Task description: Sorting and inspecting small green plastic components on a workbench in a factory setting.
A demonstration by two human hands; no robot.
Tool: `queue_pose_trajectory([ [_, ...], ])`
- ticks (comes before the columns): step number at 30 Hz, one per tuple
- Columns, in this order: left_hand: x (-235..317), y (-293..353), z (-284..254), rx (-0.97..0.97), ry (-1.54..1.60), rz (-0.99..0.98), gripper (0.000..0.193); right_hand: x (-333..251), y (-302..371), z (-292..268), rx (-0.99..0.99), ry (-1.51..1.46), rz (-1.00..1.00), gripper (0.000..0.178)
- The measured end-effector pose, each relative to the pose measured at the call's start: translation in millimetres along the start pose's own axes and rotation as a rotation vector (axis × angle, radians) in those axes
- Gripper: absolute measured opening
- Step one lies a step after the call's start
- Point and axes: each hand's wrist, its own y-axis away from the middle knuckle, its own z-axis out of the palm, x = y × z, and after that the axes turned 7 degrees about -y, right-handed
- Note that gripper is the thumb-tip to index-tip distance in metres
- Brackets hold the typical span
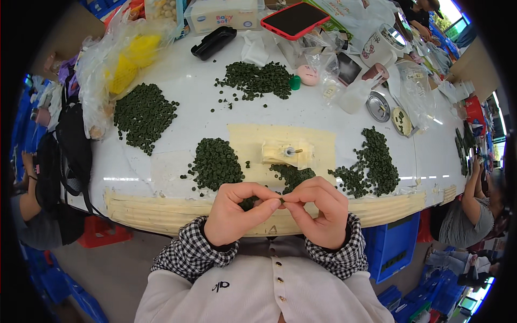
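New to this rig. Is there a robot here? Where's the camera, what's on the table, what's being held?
No robot: these are a person's bare hands. The only picture comes from a wide fisheye camera worn on the head, looking down, hence the bent edges and dark rim. The forearms come in from below in checked cuffs.

The left hand and right hand meet at the fingertips around a small dark green piece; its exact shape is too small to tell.

On the white table lie several heaps of similar pieces. Beyond the hands, a pale block with a small peg sits on a yellowish sheet. A red-edged phone lies toward the far edge.
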Motion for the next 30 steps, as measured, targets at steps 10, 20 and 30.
queue_pose_trajectory([
  [10, 0.6, 6.5, 2.0, 0.048, -0.083, 0.067, 0.006, 4.0, 5.5, 5.0, 0.016, -0.215, 0.172, 0.013],
  [20, -5.1, 16.4, 0.1, 0.084, -0.028, 0.055, 0.006, -1.0, 5.9, 11.0, -0.022, -0.176, 0.133, 0.012],
  [30, -1.2, 27.5, -35.3, 0.207, 0.715, -0.297, 0.021, 7.2, 10.0, 0.7, -0.09, 0.387, 0.077, 0.011],
])
